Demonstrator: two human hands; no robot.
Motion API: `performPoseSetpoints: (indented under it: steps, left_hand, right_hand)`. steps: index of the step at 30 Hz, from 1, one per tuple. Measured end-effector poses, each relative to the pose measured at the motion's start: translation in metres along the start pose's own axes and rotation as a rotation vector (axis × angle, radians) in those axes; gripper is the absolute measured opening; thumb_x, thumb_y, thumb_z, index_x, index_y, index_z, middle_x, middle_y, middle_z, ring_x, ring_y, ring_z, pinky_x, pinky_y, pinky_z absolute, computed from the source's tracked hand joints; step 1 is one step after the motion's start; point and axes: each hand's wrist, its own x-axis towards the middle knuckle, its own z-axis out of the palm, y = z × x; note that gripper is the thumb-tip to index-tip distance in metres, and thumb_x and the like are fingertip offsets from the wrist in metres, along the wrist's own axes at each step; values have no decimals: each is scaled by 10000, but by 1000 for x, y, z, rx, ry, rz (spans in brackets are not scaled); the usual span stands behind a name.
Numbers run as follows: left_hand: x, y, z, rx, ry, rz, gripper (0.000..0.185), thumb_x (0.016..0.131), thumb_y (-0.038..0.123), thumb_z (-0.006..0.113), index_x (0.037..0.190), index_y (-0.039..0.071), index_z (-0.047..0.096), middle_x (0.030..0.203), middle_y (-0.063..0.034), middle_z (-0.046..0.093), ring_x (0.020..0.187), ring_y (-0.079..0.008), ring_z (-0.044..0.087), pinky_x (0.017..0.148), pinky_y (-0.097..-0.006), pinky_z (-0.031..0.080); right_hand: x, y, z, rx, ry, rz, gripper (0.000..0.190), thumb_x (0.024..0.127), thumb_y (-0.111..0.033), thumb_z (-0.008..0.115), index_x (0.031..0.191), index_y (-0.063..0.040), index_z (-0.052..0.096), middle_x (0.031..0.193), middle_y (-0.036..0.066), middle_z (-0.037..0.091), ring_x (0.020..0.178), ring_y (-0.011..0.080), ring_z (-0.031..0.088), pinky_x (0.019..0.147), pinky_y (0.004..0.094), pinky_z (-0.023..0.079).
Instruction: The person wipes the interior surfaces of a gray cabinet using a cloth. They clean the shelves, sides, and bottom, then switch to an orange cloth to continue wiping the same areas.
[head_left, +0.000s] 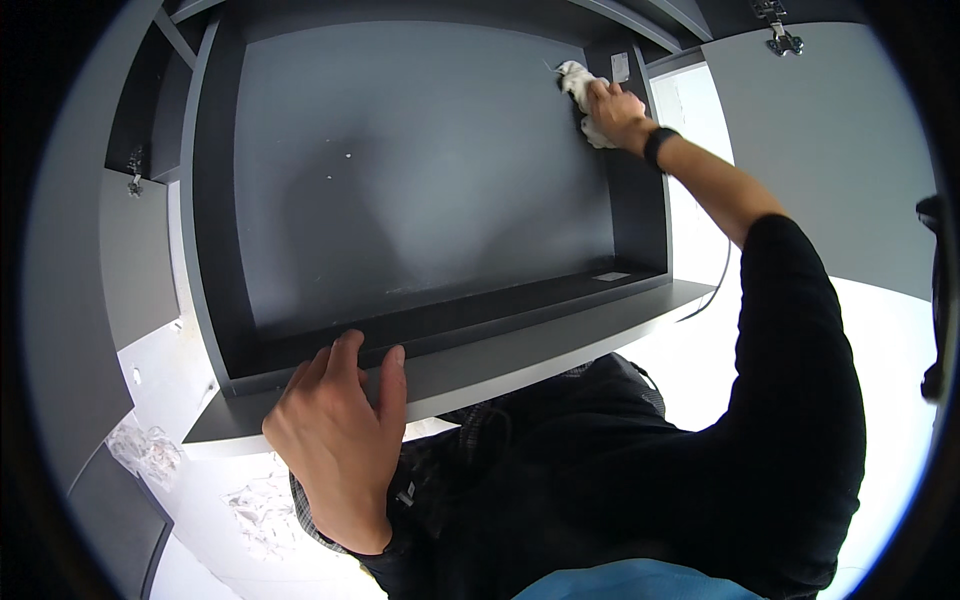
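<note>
A dark grey drawer stands pulled out before me, its flat bottom panel in full view. In its far right corner my right hand presses a white rag with dark patches against the bottom and side wall. A black band circles that wrist. My left hand rests on the top edge of the drawer front, holding nothing, thumb apart from the fingers. A few small white specks lie on the bottom panel, and a pale dusty streak runs near its front edge.
Cabinet doors with metal hinges flank the drawer: one at right, one at left. Pale labels stick to the drawer's right wall and front inner side. A thin cable hangs at right. Crumpled clear plastic lies at lower left.
</note>
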Motion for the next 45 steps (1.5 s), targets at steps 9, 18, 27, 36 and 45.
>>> performPoseSetpoints:
  steps: [9,18,27,36,45]
  left_hand:
    - [1,-6,5,6,37,-28,214,880,262,816,990,79,804,650,-21,715,573,-184,695,533,-309,474]
    - [0,-7,6,26,36,-22,207,882,271,784,852,69,753,685,-53,716,613,-199,705,499,-292,504]
    - [0,-1,-3,6,-16,-73,188,876,241,800,918,61,768,690,-60,709,600,-214,686,542,-334,483]
    - [4,4,2,18,2,-33,246,878,298,773,777,92,683,673,-41,671,622,-207,686,492,-341,494]
    - [9,-2,1,-9,24,-49,210,866,283,809,892,77,776,654,-52,689,565,-204,669,506,-333,466]
  right_hand:
    - [-84,-122,-36,256,-893,-932,391,1004,-370,597,1047,-43,806,1034,106,775,921,257,724,756,444,544]
    - [-42,-221,-37,1124,-668,-1266,326,1016,-289,596,1068,-10,755,1091,151,739,976,299,710,811,432,582]
    - [22,-277,-266,775,-534,-1343,313,946,-242,592,935,29,748,871,176,731,753,301,670,689,480,542]
    - [64,-380,-374,1577,-305,-728,284,896,-155,579,938,74,742,870,271,733,766,357,702,698,512,526]
    - [70,-209,-303,1852,-467,-739,453,918,-19,571,1366,-14,641,1168,66,716,1076,169,644,961,350,537]
